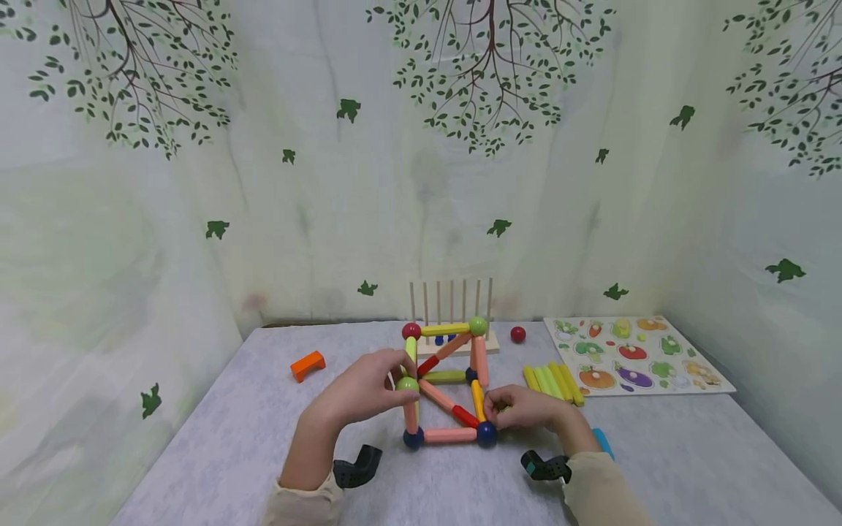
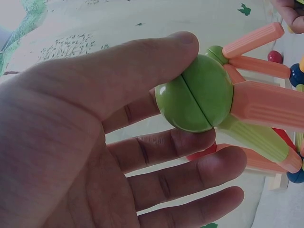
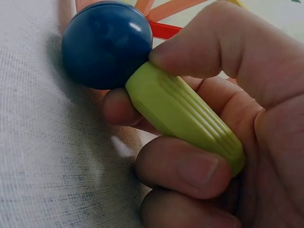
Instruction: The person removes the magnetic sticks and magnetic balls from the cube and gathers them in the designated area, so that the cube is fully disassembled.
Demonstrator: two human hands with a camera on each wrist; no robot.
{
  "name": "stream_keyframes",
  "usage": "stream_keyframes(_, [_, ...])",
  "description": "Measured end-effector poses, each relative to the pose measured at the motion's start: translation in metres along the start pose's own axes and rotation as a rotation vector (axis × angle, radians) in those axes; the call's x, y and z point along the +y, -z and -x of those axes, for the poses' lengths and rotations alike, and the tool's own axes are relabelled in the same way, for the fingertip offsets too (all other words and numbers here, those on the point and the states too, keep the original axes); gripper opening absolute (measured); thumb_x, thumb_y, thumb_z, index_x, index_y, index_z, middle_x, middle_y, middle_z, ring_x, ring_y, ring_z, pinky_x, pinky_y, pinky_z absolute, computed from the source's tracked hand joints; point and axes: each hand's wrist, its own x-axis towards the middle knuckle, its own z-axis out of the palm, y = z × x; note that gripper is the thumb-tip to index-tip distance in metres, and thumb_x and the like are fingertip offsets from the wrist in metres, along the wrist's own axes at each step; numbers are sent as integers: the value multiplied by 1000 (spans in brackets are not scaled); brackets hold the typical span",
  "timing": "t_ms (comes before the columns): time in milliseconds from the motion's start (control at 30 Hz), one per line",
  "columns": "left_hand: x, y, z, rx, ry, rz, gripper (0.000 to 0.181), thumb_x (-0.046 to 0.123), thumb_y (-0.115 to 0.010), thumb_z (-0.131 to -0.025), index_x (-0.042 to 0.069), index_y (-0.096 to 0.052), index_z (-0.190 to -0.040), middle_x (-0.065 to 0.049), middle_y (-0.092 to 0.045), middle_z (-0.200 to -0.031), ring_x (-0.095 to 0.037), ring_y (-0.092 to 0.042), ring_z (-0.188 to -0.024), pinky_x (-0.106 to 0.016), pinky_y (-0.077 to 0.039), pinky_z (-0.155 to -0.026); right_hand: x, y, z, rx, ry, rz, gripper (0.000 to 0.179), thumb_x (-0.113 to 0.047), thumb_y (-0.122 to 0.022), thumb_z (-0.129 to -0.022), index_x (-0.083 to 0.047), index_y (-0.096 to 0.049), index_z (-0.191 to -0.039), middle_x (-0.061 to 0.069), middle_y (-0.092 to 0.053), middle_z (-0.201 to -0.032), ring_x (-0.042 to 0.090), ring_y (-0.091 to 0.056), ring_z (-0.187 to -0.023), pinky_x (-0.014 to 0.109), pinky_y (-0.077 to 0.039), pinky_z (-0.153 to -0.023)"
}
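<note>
A structure of coloured magnetic rods and balls stands on the table. My left hand (image 1: 358,386) pinches the light green ball (image 2: 197,95) at its near left upper corner, thumb on one side and a finger on the other. From that ball a pink rod (image 1: 411,417) runs down to a dark blue ball (image 1: 413,438). Low at the near right corner, my right hand (image 1: 526,409) grips a light green rod (image 3: 185,114). In the right wrist view that rod's end meets another dark blue ball (image 3: 107,45), with the thumb tip right at the joint.
Behind the structure stands a wooden peg rack (image 1: 490,343), with a red ball (image 1: 518,334) beside it. Loose yellow and green rods (image 1: 554,382) lie at the right, near a vegetable picture board (image 1: 634,358). An orange block (image 1: 307,366) sits left; a blue piece (image 1: 602,443) is partly hidden by the right forearm.
</note>
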Motion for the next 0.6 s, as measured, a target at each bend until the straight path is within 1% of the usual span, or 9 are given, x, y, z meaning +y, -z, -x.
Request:
stream_keyframes(133, [-1,-2,-1,-3,-2,6,20,26,-77,-88,20,-64,-102,3,-63,-93,-16,-57,-86,-32,-50,-68,3,0,-1,-4,13,7,12,-11,-67,-83,-8,-64,-94,0,-59,-86,19,-54,-85,32,-41,-75])
stream_keyframes(267, [-1,-3,-1,-6,-2,13,20,25,-77,-88,19,-64,-102,3,-63,-93,-16,-57,-87,-32,-50,-68,7,0,-1,-8,20,38,10,-14,-67,-84,-10,-66,-93,-1,-60,-84,17,-54,-84,31,-41,-74])
stream_keyframes(367, [-1,-3,-1,-10,2,15,19,25,-77,-88,20,-64,-102,3,-63,-93,-16,-57,-86,-33,-50,-68,10,0,0,0,3,51,8,-18,-68,-86,-13,-68,-92,-2,-61,-82,15,-52,-74,27,-40,-67])
stream_keyframes(500, [-1,-2,-2,-12,4,10,20,26,-77,-88,20,-64,-102,3,-63,-93,-16,-57,-86,-32,-50,-68,9,2,2,13,-20,7,12,-24,-66,-94,-12,-69,-95,-1,-61,-78,14,-47,-61,23,-38,-58])
stream_keyframes(600, [-1,-2,-2,-11,4,7,20,26,-77,-88,20,-64,-103,3,-63,-93,-16,-57,-86,-32,-50,-68,5,5,5,31,-30,7,18,-27,-63,-98,-10,-69,-97,0,-60,-74,14,-46,-58,23,-38,-57])
